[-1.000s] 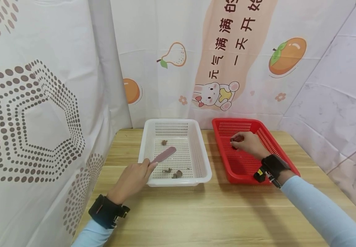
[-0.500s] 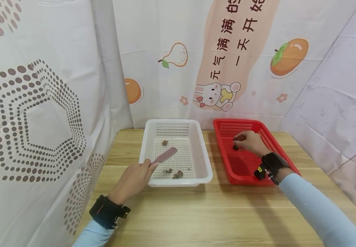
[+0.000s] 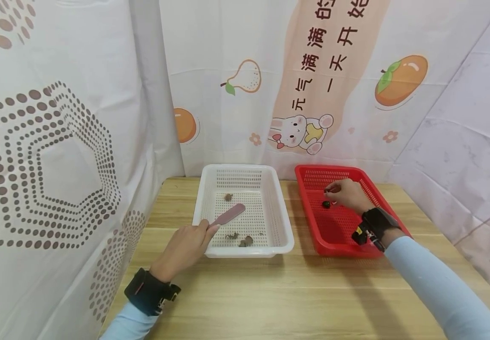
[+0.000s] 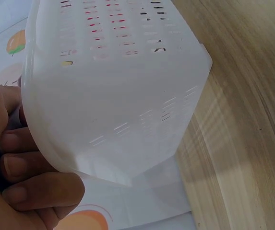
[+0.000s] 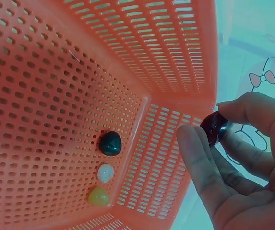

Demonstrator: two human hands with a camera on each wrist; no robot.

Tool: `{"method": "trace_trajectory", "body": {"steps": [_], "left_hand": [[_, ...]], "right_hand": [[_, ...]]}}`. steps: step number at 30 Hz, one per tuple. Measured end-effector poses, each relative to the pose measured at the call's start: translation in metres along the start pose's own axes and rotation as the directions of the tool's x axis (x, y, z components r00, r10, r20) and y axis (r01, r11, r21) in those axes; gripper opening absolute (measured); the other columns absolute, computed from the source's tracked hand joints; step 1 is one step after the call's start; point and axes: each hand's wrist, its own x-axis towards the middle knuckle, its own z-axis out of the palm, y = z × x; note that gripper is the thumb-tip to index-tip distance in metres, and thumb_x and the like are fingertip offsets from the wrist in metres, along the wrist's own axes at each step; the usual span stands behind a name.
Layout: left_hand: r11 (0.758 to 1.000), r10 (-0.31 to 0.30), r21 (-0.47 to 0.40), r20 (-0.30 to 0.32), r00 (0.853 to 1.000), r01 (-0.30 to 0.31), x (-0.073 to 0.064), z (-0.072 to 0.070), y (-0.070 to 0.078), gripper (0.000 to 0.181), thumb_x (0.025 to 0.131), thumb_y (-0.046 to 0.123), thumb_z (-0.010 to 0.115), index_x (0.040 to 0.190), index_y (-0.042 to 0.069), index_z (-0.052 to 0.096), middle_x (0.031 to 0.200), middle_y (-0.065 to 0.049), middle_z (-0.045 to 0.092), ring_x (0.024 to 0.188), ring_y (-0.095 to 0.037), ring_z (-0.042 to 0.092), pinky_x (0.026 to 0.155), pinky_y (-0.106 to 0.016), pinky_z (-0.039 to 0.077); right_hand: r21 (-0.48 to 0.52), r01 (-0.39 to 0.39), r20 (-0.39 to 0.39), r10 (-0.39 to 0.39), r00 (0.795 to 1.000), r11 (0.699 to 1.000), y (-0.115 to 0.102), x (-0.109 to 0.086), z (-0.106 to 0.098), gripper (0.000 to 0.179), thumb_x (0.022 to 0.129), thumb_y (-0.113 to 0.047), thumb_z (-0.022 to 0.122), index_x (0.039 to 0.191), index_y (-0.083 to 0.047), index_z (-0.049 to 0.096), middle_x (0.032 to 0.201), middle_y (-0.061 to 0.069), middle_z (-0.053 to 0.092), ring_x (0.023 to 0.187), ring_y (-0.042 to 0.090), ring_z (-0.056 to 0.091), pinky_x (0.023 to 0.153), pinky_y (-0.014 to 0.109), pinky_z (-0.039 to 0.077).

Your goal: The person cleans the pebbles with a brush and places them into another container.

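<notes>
My left hand (image 3: 185, 245) grips the handle of a mauve spatula (image 3: 230, 215), its flat blade hanging over the white basket (image 3: 249, 252). In the left wrist view the curled fingers (image 4: 41, 189) sit beside that basket's rim and the spatula is hidden. Over the red basket (image 3: 307, 218), my right hand (image 3: 349, 196) pinches a shiny dark stone (image 5: 215, 127) between thumb and fingers. On the red basket's floor lie a dark green stone (image 5: 110, 143), a white stone (image 5: 105, 173) and a yellow stone (image 5: 99, 196).
Small brown bits lie in the white basket, one clump (image 3: 228, 197) toward the back and another (image 3: 246, 242) near the front. Both baskets stand on a wooden table (image 3: 245, 297). A printed curtain (image 3: 211, 127) hangs behind, with more cloth at both sides.
My right hand has risen slightly off the dark stone on the red basket's floor, leaving a gap, with another dark stone still pinched. The left hand keeps the spatula nearly still.
</notes>
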Motion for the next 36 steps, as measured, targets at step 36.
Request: {"method": "trace_trajectory", "body": {"steps": [36], "left_hand": [[1.0,-0.02,0.01,-0.002,1.0,0.02,0.0,0.002,0.001,0.038,0.112,0.038,0.044,0.084,0.013,0.049,0.057,0.007,0.035,0.047,-0.01,0.037,0.044,-0.027,0.029]], "right_hand": [[-0.175,-0.004,0.04,0.011,0.999,0.985,0.021,0.026,0.009,0.03,0.095,-0.017,0.074,0.114,0.005,0.068,0.097,0.019,0.072,0.08,0.028,0.069,0.067,0.036,0.058]]}}
